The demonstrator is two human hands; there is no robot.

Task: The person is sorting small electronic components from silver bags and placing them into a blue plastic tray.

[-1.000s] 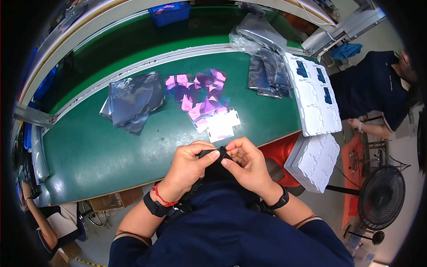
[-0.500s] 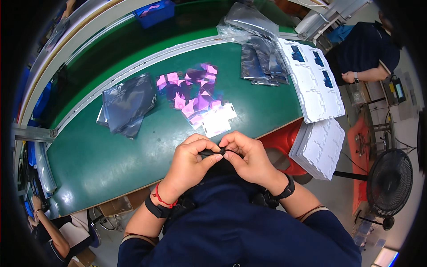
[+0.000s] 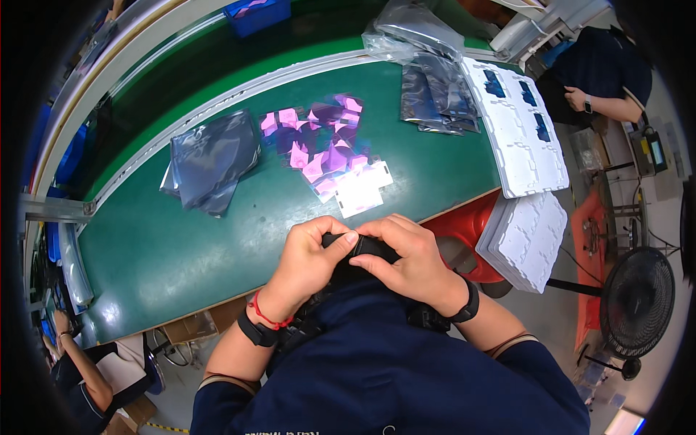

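Close to my body, at the near edge of the table, my left hand (image 3: 306, 254) pinches a dark black strap-like piece (image 3: 339, 238) between thumb and fingers. My right hand (image 3: 406, 255) is closed around the same black piece from the other side, its thumb below and its fingers above. Most of the piece is hidden by the fingers and blends with my dark clothing, so its exact kind is unclear. Just beyond my hands lie several pink and purple film pieces (image 3: 337, 156) and a bright white cut-out sheet (image 3: 360, 192).
Dark silvery bags (image 3: 215, 161) lie on the green table (image 3: 159, 275) at left, more bags (image 3: 438, 90) at far right. White moulded trays (image 3: 518, 156) overhang the right edge above a red stool (image 3: 471, 232). A black fan (image 3: 638, 301) stands at right. Other people are at both sides.
My right thumb and fingers have spread wider apart over the black piece, and more of it shows between my hands. The view has shifted slightly.
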